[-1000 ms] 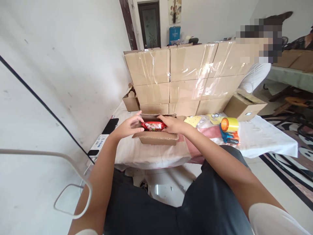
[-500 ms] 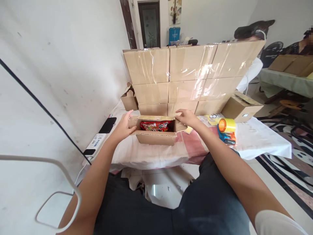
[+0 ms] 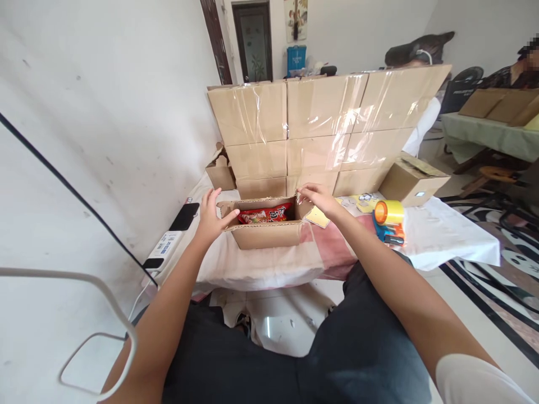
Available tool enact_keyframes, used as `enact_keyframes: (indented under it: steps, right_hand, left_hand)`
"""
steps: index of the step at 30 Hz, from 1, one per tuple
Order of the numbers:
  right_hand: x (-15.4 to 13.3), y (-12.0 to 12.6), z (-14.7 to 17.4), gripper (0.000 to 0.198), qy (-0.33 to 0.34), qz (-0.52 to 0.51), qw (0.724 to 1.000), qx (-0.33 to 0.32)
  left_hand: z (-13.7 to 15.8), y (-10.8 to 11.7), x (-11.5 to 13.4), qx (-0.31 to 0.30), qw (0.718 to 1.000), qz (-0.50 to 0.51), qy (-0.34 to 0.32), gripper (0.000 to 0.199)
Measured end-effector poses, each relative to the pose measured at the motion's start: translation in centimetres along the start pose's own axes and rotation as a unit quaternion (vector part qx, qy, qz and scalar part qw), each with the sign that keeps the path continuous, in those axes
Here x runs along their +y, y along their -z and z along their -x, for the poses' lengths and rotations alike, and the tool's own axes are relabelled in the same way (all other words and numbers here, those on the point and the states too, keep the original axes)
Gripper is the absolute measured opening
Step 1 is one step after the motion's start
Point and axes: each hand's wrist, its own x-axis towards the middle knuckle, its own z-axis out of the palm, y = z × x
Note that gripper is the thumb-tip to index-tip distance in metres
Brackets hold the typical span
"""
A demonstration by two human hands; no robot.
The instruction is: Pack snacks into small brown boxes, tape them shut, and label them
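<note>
An open cardboard box [image 3: 267, 238] sits on the table in front of me, with a red printed packet [image 3: 264, 215] lying inside. My left hand [image 3: 211, 217] is at the box's left end, fingers spread, the thumb touching the rim near the front left corner. At the far right corner, my right hand [image 3: 319, 199] pinches the upper edge of the box between thumb and fingertips. Part of the packet is hidden by the front wall.
Taped cardboard boxes [image 3: 290, 126] form a wall behind. Another box [image 3: 415, 178] stands right, near a tape dispenser [image 3: 389, 221] with yellow tape. Yellow cards [image 3: 318, 216] lie beside the open box. A phone [image 3: 185, 216] and power strip [image 3: 168, 242] are left. Other people are beyond.
The box's end flaps, earlier sticking outward, now stand more upright, and its opening looks wider. My right hand has shifted slightly left to the far corner; my left fingers have lifted off the flap.
</note>
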Motion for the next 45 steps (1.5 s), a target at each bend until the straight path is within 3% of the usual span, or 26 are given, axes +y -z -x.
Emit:
enact_keyframes:
  steps: [4,6,8,12,14,16,21,23,26,29,35,39,43,45]
  right_hand:
    - [0.0,-0.7,0.0,0.023,0.003,0.007,0.999,0.035]
    - [0.0,-1.0,0.0,0.023,0.000,-0.008,0.998,0.054]
    - [0.0,-1.2,0.0,0.024,0.011,-0.024,0.998,0.059]
    - [0.3,-1.2,-0.1,0.028,0.053,-0.019,0.998,0.038]
    - [0.5,-1.1,-0.2,0.025,0.069,-0.002,0.997,0.036]
    - [0.9,-1.0,-0.4,0.023,0.073,0.016,0.996,0.053]
    - [1.2,-0.8,-0.4,0.029,0.088,0.051,0.993,0.060]
    - [1.1,-0.9,-0.1,0.031,0.100,0.052,0.992,0.057]
    - [0.9,-1.2,0.3,0.036,0.129,0.043,0.989,0.055]
    - [0.8,-1.4,0.5,0.041,0.145,0.031,0.987,0.059]
    - [0.9,-1.5,0.4,0.043,0.132,0.024,0.989,0.061]
    - [1.0,-1.5,0.3,0.043,0.123,0.005,0.990,0.069]
    - [1.1,-1.6,0.3,0.043,0.120,0.003,0.990,0.071]
    - [1.1,-1.6,0.2,0.045,0.121,0.007,0.990,0.075]
  left_hand:
    - [-0.4,-0.7,-1.6,-0.031,0.980,0.107,0.163,0.085]
    - [-0.7,-1.0,-2.2,-0.031,0.966,0.156,0.202,0.087]
    - [-0.8,-1.2,-2.3,-0.017,0.975,0.146,0.168,0.081]
    - [-0.6,-0.9,-1.4,-0.001,1.000,-0.007,0.007,0.044]
    - [-0.3,-0.5,-0.6,0.023,0.994,-0.096,-0.047,0.025]
    - [-0.1,0.0,0.2,0.039,0.980,-0.166,-0.097,0.018]
    - [-0.1,1.0,1.2,-0.044,0.949,-0.203,-0.239,0.017]
    - [-0.3,1.0,1.0,-0.066,0.943,-0.205,-0.252,0.020]
    - [-0.4,0.8,0.8,-0.043,0.942,-0.212,-0.256,0.034]
    - [-0.3,1.0,1.0,-0.029,0.934,-0.204,-0.291,0.022]
    - [-0.3,1.6,2.5,-0.111,0.901,-0.258,-0.330,0.016]
    - [-0.4,1.7,2.9,-0.103,0.908,-0.255,-0.314,0.018]
    - [-0.3,1.9,2.4,-0.132,0.928,-0.180,-0.298,0.017]
    - [-0.3,2.1,2.0,-0.115,0.939,-0.164,-0.279,0.017]
